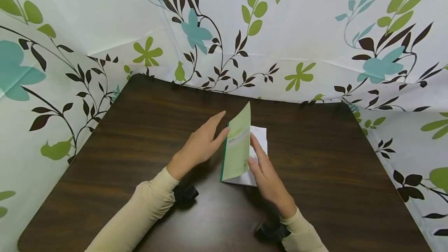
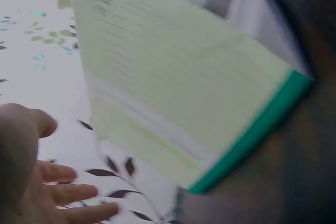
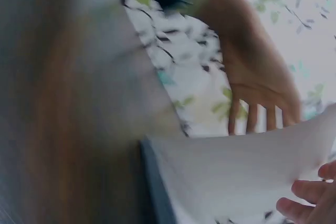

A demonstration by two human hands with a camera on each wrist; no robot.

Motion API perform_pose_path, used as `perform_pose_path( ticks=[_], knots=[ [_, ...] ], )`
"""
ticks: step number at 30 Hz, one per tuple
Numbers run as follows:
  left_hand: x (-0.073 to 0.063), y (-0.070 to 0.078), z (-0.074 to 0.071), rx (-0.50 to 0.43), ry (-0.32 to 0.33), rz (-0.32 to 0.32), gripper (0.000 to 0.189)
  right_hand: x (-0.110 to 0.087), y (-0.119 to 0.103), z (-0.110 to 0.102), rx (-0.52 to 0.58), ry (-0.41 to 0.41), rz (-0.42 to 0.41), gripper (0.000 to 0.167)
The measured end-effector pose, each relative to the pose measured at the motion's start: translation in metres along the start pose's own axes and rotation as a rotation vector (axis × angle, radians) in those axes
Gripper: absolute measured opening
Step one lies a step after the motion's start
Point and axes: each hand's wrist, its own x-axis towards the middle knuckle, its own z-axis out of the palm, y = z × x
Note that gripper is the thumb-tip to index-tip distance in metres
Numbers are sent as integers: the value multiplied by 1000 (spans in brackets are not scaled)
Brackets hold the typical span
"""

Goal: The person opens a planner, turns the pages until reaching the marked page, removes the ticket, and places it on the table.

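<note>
A notepad with a light green printed cover and a darker green spine lies on the table. Its cover stands raised, and a white page shows to the right below it. My right hand is on the cover's right side; in the right wrist view its fingertips press the white inner side of the raised cover. On the other side, my left hand is held with straight fingers, its thumb tip at the spine side. The left wrist view shows the left hand holding nothing, beside the green cover.
The dark wood-grain table has rounded far corners. A white cloth with leaf, flower and bird prints hangs behind it and at both sides. Dark wrist-worn devices sit under both wrists, close over the tabletop.
</note>
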Motion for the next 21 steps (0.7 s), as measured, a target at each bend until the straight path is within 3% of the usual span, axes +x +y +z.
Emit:
perform_pose_path(
  ticks=[6, 11, 13, 18, 21],
  knots=[
    [-8, 7, -17, -151, -90, -42, 66, -4, -7, 28, -74, -171, -120, 73],
    [-13, -2, -27, -135, -91, -65, 62, -6, -3, 43, -177, -276, -129, 76],
    [-16, -9, -31, -131, -84, -79, 59, -5, 1, 42, -212, -264, -96, 72],
    [-25, -32, -42, -177, -90, -134, 55, 0, 15, 27, -310, -146, -7, 62],
    [-29, -47, -47, -152, -61, -173, 51, 3, 24, 17, -348, -121, 52, 62]
  ],
)
